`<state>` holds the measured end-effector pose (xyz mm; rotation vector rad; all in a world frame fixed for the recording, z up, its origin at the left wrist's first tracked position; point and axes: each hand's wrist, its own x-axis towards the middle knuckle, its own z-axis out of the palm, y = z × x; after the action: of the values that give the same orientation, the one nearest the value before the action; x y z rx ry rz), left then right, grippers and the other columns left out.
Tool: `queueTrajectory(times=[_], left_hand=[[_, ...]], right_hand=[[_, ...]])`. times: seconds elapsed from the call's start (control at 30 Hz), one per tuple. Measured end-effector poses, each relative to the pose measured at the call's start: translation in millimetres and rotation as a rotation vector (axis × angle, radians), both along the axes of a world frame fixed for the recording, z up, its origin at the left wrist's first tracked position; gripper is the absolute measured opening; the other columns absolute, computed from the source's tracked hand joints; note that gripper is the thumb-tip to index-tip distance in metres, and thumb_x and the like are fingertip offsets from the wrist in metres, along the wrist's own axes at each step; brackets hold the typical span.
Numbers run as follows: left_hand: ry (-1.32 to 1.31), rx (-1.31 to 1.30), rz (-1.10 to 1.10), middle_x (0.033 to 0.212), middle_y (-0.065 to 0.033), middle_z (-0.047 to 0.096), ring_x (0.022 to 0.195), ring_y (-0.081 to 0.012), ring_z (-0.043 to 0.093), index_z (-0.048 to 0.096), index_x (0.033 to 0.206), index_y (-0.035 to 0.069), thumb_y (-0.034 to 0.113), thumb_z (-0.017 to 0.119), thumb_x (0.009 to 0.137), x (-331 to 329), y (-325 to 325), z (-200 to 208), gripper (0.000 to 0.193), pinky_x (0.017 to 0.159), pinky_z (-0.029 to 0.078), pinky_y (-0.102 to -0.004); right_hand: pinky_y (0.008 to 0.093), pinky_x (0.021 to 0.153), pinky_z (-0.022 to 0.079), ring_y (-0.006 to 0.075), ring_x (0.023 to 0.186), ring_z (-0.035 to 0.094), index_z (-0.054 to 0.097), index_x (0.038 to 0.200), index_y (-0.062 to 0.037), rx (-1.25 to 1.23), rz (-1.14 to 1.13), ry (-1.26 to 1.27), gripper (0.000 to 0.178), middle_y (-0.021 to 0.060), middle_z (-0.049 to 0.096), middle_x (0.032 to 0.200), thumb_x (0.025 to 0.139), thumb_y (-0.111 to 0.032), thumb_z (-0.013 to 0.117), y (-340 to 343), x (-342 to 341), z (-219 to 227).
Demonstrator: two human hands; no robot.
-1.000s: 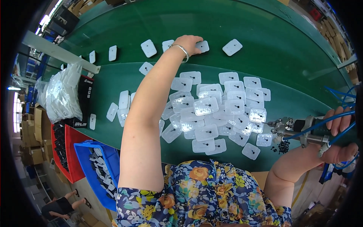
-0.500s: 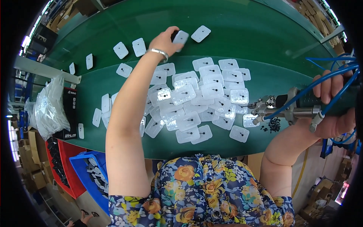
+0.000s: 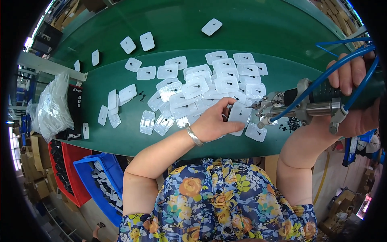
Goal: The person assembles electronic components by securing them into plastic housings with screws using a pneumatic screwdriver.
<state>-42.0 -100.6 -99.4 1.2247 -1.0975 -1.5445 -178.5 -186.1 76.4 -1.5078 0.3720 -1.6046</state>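
In my left hand (image 3: pixel 209 124) is a flat white rectangular plate (image 3: pixel 241 113), pinched between thumb and fingers near the front of the table. A dark dot shows on its face. The plate is beside the tip of a metal-nosed power screwdriver (image 3: pixel 322 107) with a dark green body. My right hand (image 3: pixel 350 76) is wrapped round that body, partly behind the hoses. Translucent white plates (image 3: pixel 196 88), many with small black pieces on them, lie in an overlapping heap left of the tool. Small black screws (image 3: pixel 295 122) are scattered below its nose.
Blue hoses (image 3: pixel 342 64) loop over the tool. White-faced pieces (image 3: pixel 212 27) stand apart along the green far surface. A black box (image 3: pixel 75 113) and a plastic bag (image 3: pixel 53 113) stand at left. Red (image 3: pixel 82 195) and blue (image 3: pixel 115 167) bins sit below the table's left edge.
My left hand has come back from the far surface toward me and right, carrying the white plate to the screwdriver's tip. My right hand stays on the tool.
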Motion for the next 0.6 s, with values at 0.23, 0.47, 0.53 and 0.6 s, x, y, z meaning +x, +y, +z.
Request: queueTrajectory(times=[0.23,0.47,0.53,0.6], left_hand=[[0.001,-0.032,0.030,0.071,-0.0005,0.050,0.063,-0.0084,0.045,0.046,0.109,0.005,0.022,0.072,0.067,-2.8,-2.6,5.9,0.052,0.057,0.039,-0.0208],[-0.043,-0.018,0.031,0.070,-0.0004,0.050,0.062,-0.0084,0.044,0.046,0.107,0.004,0.023,0.072,0.066,-4.5,-4.7,11.0,0.052,0.056,0.038,-0.0213],[-0.036,-0.016,0.039,0.070,-0.0003,0.049,0.062,-0.0085,0.044,0.047,0.106,0.004,0.023,0.072,0.066,-5.0,-5.6,13.9,0.051,0.056,0.038,-0.0215],[-0.029,-0.014,0.038,0.069,-0.0004,0.049,0.062,-0.0088,0.044,0.046,0.105,0.003,0.023,0.072,0.067,-5.3,-5.4,15.1,0.051,0.056,0.039,-0.0218]], right_hand=[[0.0228,0.058,0.042,0.0102,0.067,0.048,0.047,0.104,-0.0002,0.014,-0.010,-0.028,0.057,0.0039,0.049,0.079,0.084,-0.053,0.042,3.2,-1.3,2.3],[0.0225,0.060,0.042,0.0099,0.070,0.048,0.048,0.104,-0.0002,0.040,-0.019,-0.054,0.056,0.0040,0.049,0.081,0.084,-0.053,0.042,2.2,-3.0,3.7],[0.0224,0.061,0.042,0.0099,0.071,0.048,0.048,0.104,-0.0002,0.047,-0.024,-0.060,0.056,0.0041,0.050,0.081,0.084,-0.053,0.042,2.3,-3.5,4.2],[0.0224,0.061,0.042,0.0098,0.072,0.048,0.048,0.104,-0.0002,0.053,-0.024,-0.066,0.056,0.0041,0.050,0.082,0.084,-0.052,0.042,-4.8,-6.9,6.5]])
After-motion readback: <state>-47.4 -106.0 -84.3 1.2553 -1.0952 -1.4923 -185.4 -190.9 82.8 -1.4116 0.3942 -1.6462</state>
